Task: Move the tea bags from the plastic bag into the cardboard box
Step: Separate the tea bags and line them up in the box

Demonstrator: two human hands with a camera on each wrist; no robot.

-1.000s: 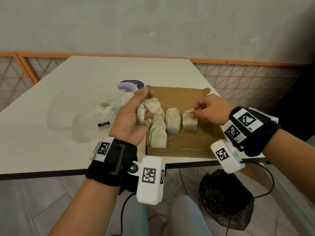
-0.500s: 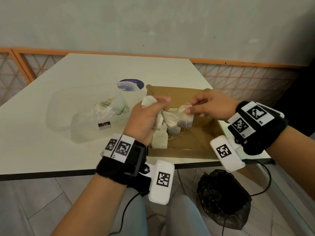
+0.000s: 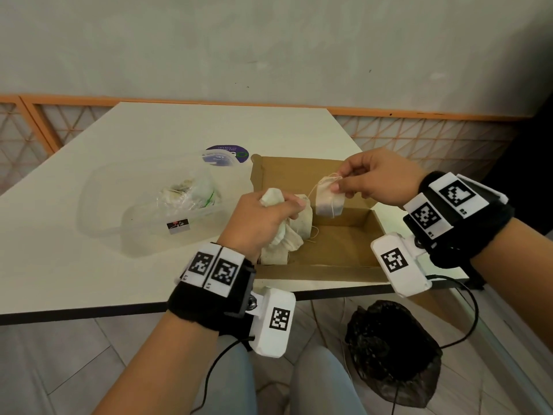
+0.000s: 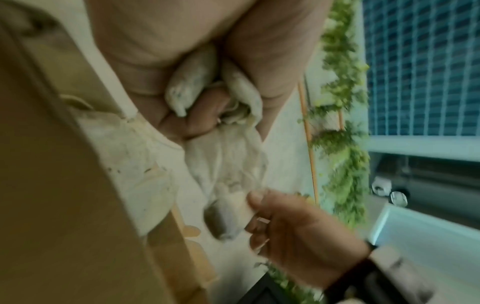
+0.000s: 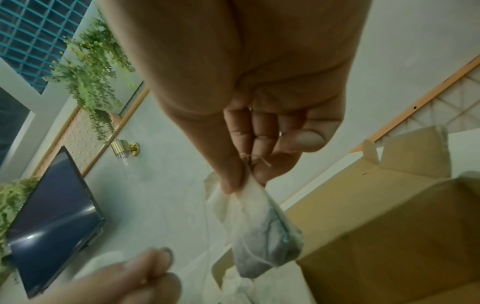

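Since half a second ago, your right hand [image 3: 377,179] has lifted one tea bag [image 3: 329,200] up and to the right, clear of the bunch [image 3: 287,226] that your left hand [image 3: 263,218] grips. Left hand has barely shifted; it sits at centre frame in the head view, over the left end of the cardboard box [image 3: 338,244].

Right hand: thumb and forefinger pinch the top edge of the single bag, string looped at the fingertips. The bag hangs below them, above the open box, touching nothing else that I can see. A thin thread [image 3: 312,190] runs from it back toward the bunch.

Left hand: clenched round several crumpled bags; their lower ends droop into the box's left side.

Plastic bag [image 3: 185,199] lies on the table [image 3: 119,265] at left of centre, well apart from both hands, with some pale contents inside.

Step in hand, as I read it: separating one bag from the handful to set it in the box. Next move likely calls for you to lower the right hand into the bare middle of the box floor and let go. Watch that thread; if tangled, it may drag its neighbours along.
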